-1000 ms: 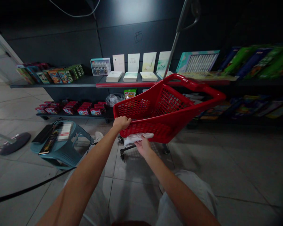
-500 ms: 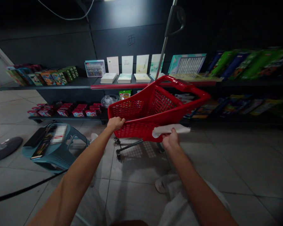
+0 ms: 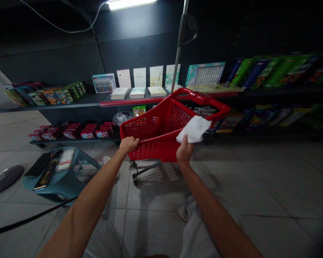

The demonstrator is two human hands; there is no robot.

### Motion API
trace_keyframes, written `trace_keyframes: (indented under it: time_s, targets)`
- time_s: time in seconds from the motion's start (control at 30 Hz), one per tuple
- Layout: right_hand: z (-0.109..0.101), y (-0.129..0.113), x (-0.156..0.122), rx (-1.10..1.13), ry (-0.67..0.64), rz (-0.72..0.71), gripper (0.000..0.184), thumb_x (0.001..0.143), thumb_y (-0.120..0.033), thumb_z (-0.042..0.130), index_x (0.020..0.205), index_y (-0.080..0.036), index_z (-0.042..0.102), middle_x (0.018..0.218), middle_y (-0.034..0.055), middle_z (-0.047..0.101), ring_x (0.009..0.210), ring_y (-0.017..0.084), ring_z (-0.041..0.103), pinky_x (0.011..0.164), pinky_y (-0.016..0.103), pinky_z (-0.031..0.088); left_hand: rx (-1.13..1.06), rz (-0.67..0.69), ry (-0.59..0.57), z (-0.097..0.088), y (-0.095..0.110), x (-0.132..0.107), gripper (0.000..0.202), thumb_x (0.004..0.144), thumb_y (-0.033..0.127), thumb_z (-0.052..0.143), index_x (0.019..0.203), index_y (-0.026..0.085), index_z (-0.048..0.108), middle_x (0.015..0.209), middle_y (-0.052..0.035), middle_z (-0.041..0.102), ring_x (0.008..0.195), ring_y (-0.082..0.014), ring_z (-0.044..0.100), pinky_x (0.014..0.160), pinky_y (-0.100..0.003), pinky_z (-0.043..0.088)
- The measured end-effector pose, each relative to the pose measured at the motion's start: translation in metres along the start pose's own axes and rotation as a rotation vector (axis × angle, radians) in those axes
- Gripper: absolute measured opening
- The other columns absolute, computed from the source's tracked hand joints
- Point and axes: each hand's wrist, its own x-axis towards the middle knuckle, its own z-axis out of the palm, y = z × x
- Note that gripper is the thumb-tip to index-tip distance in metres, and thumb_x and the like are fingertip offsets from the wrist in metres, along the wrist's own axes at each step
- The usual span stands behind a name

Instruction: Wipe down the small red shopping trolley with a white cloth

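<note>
"Where did the cart stand?"

"The shopping cart (image 3: 150, 141) stood before me, in front of the shelves (image 3: 70, 106)."

"What lay left of it?"

"A plastic stool (image 3: 67, 186) on the floor, with a book (image 3: 47, 175) on top; past it, a round stand base (image 3: 2, 180)."

"And your hands?"

"My left hand (image 3: 128, 144) was on its rim; my right hand (image 3: 184, 152) held a cloth (image 3: 194, 129) just beside it."

Black shelf (image 3: 70, 105), boxes (image 3: 51, 96), booklets (image 3: 120, 93), tiled floor (image 3: 161, 229), teal stool (image 3: 67, 182)
</note>
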Motion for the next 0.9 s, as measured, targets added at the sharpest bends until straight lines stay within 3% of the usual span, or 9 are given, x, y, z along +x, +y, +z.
trace_keyframes:
  time_s: [0.13,0.2,0.37,0.63,0.77,0.9]
  targets:
    - [0.018,-0.015,-0.008,-0.398,-0.507,-0.458,0.043,0.100,-0.029,0.043,0.134,-0.013,0.065,0.140,0.0158,0.065,0.142,0.028,0.049,0.126,0.049,0.028,0.006,-0.003,0.003,0.000,0.001,-0.002,0.064,0.102,0.048,0.028,0.103,0.015,0.082,0.110,-0.0179,0.079,0.109,-0.0285,0.074,0.092,-0.033,0.053]
    - [0.027,-0.022,-0.017,-0.569,-0.622,-0.567,0.042,0.099,-0.023,0.045,0.133,-0.013,0.066,0.136,0.0153,0.066,0.139,0.029,0.048,0.126,0.050,0.024,0.006,0.000,0.010,0.001,0.000,-0.002,0.064,0.102,0.049,0.028,0.104,0.015,0.082,0.110,-0.0185,0.079,0.109,-0.0288,0.074,0.091,-0.033,0.053]
    - [0.038,-0.034,-0.037,-0.761,-0.728,-0.674,0.048,0.097,-0.022,0.049,0.142,-0.012,0.061,0.138,0.0167,0.062,0.135,0.032,0.043,0.126,0.053,0.016,-0.012,0.008,0.026,0.003,-0.004,0.003,0.063,0.102,0.049,0.030,0.102,0.015,0.083,0.108,-0.0191,0.079,0.109,-0.0301,0.074,0.090,-0.034,0.053]
    - [0.038,-0.042,-0.030,-0.742,-0.802,-0.757,0.044,0.098,-0.025,0.049,0.137,-0.012,0.063,0.129,0.0177,0.066,0.124,0.033,0.047,0.118,0.050,0.024,-0.006,0.054,0.066,0.004,-0.024,0.007,0.061,0.103,0.047,0.032,0.101,0.014,0.084,0.100,-0.0181,0.080,0.101,-0.0263,0.076,0.084,-0.031,0.051]
    - [0.030,-0.048,-0.028,-0.721,-0.875,-0.816,0.050,0.097,-0.022,0.049,0.145,-0.010,0.058,0.136,0.0166,0.064,0.128,0.032,0.047,0.113,0.046,0.027,0.026,0.090,0.078,0.004,-0.034,0.005,0.064,0.104,0.046,0.030,0.098,0.012,0.084,0.100,-0.0199,0.079,0.099,-0.0266,0.075,0.084,-0.032,0.049]
    - [0.020,-0.054,-0.022,-0.744,-0.904,-0.821,0.045,0.100,-0.024,0.049,0.142,-0.012,0.061,0.132,0.0149,0.068,0.120,0.031,0.052,0.108,0.045,0.029,0.058,0.126,0.080,0.002,-0.046,0.004,0.066,0.105,0.046,0.028,0.093,0.012,0.084,0.096,-0.0201,0.079,0.096,-0.0261,0.075,0.081,-0.032,0.048]
